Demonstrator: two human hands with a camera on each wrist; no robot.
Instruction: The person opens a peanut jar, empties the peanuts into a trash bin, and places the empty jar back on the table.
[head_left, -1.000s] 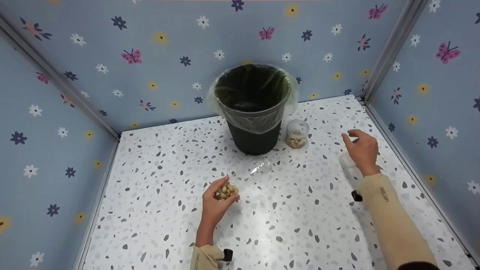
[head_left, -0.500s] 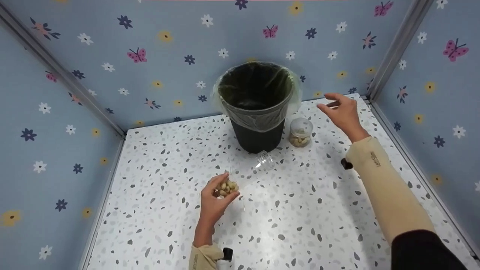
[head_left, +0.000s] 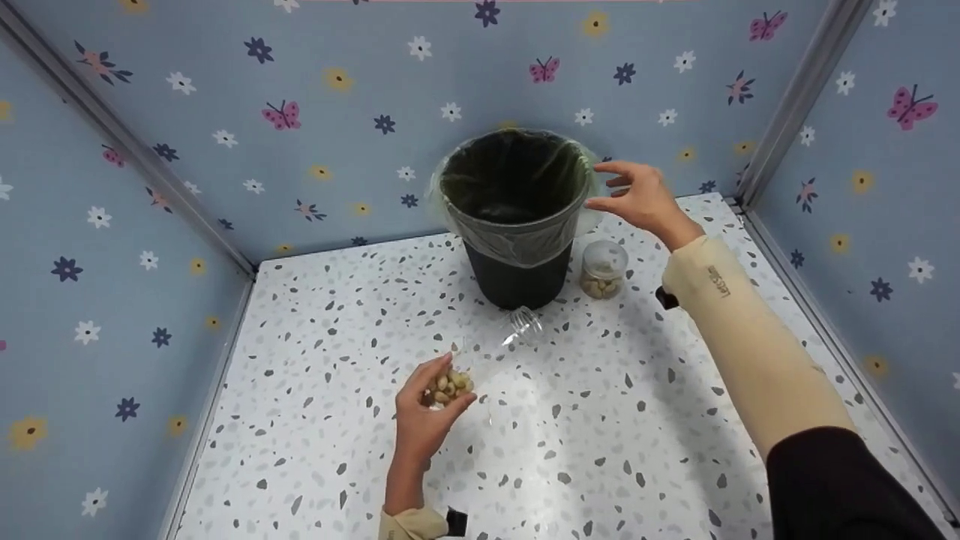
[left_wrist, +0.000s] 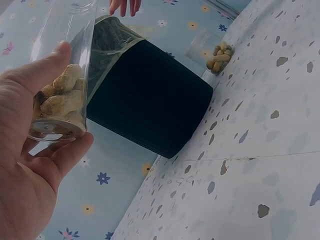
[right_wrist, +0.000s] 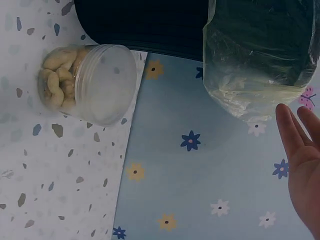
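My left hand grips a clear plastic jar tilted forward, its threaded mouth towards the black bin. In the left wrist view, the peanuts in their shells lie at the jar's bottom, between thumb and fingers. My right hand is beside the right of the bin's rim, its fingers parted and holding nothing. Its fingertips are close to the translucent liner; whether they touch it I cannot tell. A shorter jar stands right of the bin with cashews in it.
The bin stands against the flowered back wall. Side walls close off left and right. Everything rests on a white speckled table.
My right hand has moved left and away from me, from the table's right side to the bin's rim. A whitish round item once under it is no longer visible. The left hand stays nearly still.
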